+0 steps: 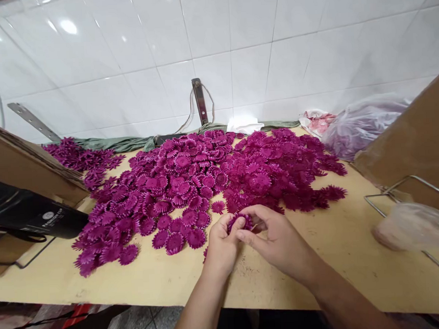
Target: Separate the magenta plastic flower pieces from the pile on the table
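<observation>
Near the front of the table, my left hand is closed around a purple artificial flower, its thumb pressed on the petals. My right hand is closed at the flower's right side, with its thumb and fingers touching the edge. What lies between the right fingertips, apart from the flower's rim, is too small to make out. Just beyond my hands is a big pile of cupped purple flowers. To its right lies a heap of flatter purple petal pieces. One loose petal piece rests between the two heaps.
Spiky purple pieces lie at the back left. A black cylindrical cup and a cardboard box stand left. At right are a plastic bag, cardboard, a clear container and a wire frame. A tiled wall rises behind.
</observation>
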{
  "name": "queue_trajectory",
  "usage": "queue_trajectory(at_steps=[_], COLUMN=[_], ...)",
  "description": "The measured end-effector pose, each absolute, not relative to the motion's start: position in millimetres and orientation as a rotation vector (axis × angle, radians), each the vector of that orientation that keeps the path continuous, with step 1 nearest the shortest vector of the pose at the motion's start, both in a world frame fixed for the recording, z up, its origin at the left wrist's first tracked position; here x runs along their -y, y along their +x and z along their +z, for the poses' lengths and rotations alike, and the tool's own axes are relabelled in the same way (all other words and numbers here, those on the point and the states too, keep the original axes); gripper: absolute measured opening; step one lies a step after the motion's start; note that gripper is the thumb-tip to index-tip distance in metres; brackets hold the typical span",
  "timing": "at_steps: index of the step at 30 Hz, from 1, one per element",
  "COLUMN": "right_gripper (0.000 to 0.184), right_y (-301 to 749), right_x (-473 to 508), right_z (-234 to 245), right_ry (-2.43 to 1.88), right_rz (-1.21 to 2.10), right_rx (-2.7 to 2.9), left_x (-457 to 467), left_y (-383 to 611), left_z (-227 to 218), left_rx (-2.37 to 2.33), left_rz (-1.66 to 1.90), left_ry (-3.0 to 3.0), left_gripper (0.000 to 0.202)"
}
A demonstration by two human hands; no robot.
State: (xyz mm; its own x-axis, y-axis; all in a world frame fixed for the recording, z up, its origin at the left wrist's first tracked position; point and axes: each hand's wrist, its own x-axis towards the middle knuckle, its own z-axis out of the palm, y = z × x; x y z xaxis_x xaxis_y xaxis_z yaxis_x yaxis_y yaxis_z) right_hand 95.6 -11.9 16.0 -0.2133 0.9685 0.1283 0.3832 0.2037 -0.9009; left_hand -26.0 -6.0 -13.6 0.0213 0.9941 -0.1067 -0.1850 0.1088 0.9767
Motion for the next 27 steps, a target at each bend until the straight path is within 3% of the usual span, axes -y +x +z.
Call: queue_trajectory(at_steps=[6, 12, 17, 21, 23, 27], right_gripper=[0.007, 0.013, 0.015, 0.061, 0.07, 0.042], right_y=[94, 98, 123, 142, 140, 119], right_x=[5, -11, -45, -60, -52, -21], right_z=[3, 7, 15, 20, 21, 22], right_ry=[-1.189, -1.232, -1.385, -1.505, -1.534, -1.418], right_rz=[1.135, 1.03, 0.761, 0.718, 0.721, 0.805], right_rx=[1.597, 1.479, 1.205, 1.204, 1.333, 1.616], left_x=[9, 10, 15, 13, 10, 7], left_y=[-28, -26, -33, -35, -33, -30], left_z=[-12, -5, -4, -3, -2, -1], left_rx=[-1.184, -1.131, -1.048, -1.077, -1.087, -1.055], left_rz=[1.181, 1.192, 1.191, 1.221, 1.228, 1.226], left_ry=[1.085, 1.186, 1.147, 1.029, 0.981, 0.956], left_gripper=[0.044, 0.027, 0.019, 0.02, 0.021, 0.022])
